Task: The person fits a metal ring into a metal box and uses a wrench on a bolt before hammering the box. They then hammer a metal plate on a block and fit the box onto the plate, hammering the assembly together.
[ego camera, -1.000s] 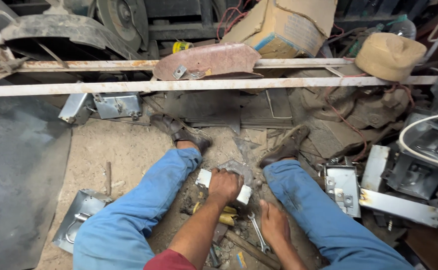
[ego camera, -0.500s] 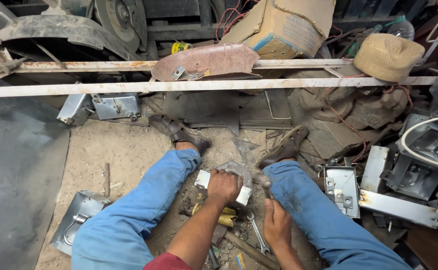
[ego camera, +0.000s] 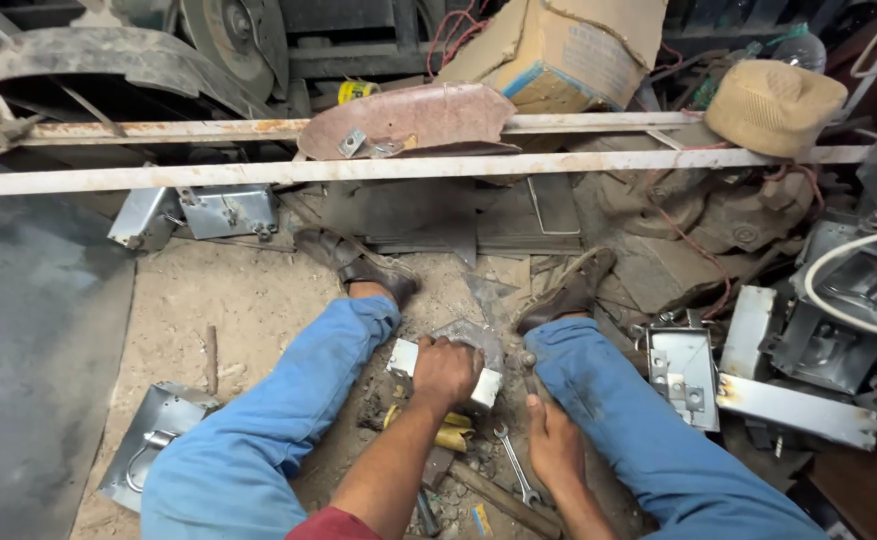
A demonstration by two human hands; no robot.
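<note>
In the head view we sit on the dirt floor with our legs in blue trousers stretched out, and a white box lies between our knees; we take that box as our landmark. Our left hand lies on top of the box, fingers curled down over its middle and gripping it. Our right hand is just right of the box, fist closed around a thin tool handle (we cannot tell what kind of tool), whose dark tip stands up beside the box's right end. Just below the box lies a yellow part, and a wrench lies below and right of it, next to our right hand. A wooden handle lies further below. Well right of the box sits a metal bracket; well left and below lies a metal casing. Far above the box a rusty white bar crosses the view, with a cardboard box and a tan cap beyond it.
</note>
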